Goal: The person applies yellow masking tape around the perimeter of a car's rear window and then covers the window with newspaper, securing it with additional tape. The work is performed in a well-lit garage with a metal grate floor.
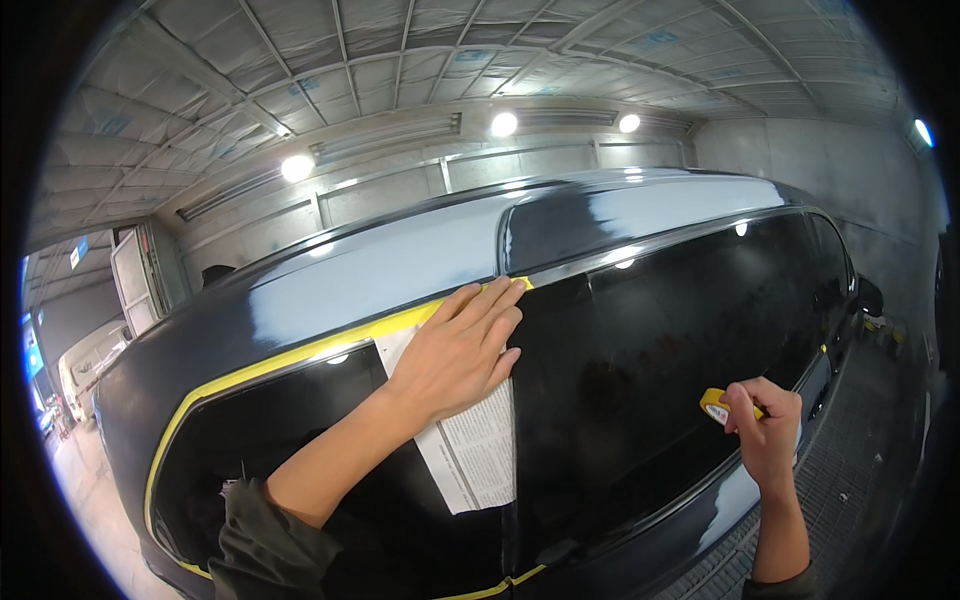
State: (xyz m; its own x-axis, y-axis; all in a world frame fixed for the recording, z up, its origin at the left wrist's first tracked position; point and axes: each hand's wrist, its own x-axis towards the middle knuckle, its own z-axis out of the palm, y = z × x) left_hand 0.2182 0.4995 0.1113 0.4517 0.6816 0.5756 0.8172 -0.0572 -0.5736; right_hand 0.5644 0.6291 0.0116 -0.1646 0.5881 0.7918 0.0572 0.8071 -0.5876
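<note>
My left hand (462, 350) lies with fingers stretched out over the top of a sheet of printed paper (470, 450), its fingertips at the end of a yellow masking tape strip (350, 334). The paper hangs down over the dark rear side window (290, 430) of a vehicle. The strip runs along the window's upper edge and bends down its left side. To the right, my right hand (766, 425) is closed round a roll of yellow masking tape (713, 402), in front of the dark middle window (640, 370).
The dark vehicle body (150, 370) has pale grey patches (380, 275) along its roof edge. More yellow tape (490, 592) shows below the windows. Floor grating (850, 480) lies at the right. A white van (90, 360) stands beyond an open door (135, 275) at the left.
</note>
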